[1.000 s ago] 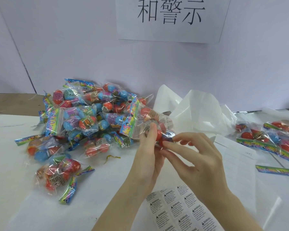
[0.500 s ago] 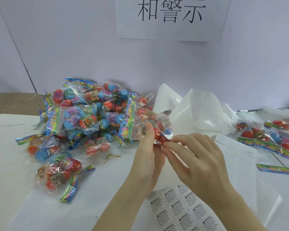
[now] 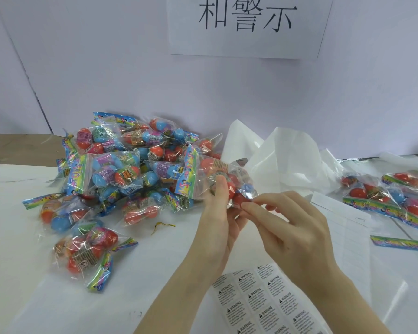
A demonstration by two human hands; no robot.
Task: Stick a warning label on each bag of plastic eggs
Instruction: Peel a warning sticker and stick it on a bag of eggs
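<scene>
At centre of the worktop (image 3: 22, 273), left hand (image 3: 217, 227) grips a bag of plastic eggs (image 3: 217, 174), thumb on its front. Right hand (image 3: 290, 227) pinches the bag's lower corner. Label sheet (image 3: 263, 302) at 6 o'clock; unlabelled pile (image 3: 121, 169) at 9 o'clock.

One head-worn wide-angle view looks forward and down from the near side of the table (image 3: 15, 237), close over both forearms. It faces the far wall (image 3: 106, 68), whose paper sign (image 3: 246, 25) is cropped at the top edge. The table fills the lower half.
</scene>
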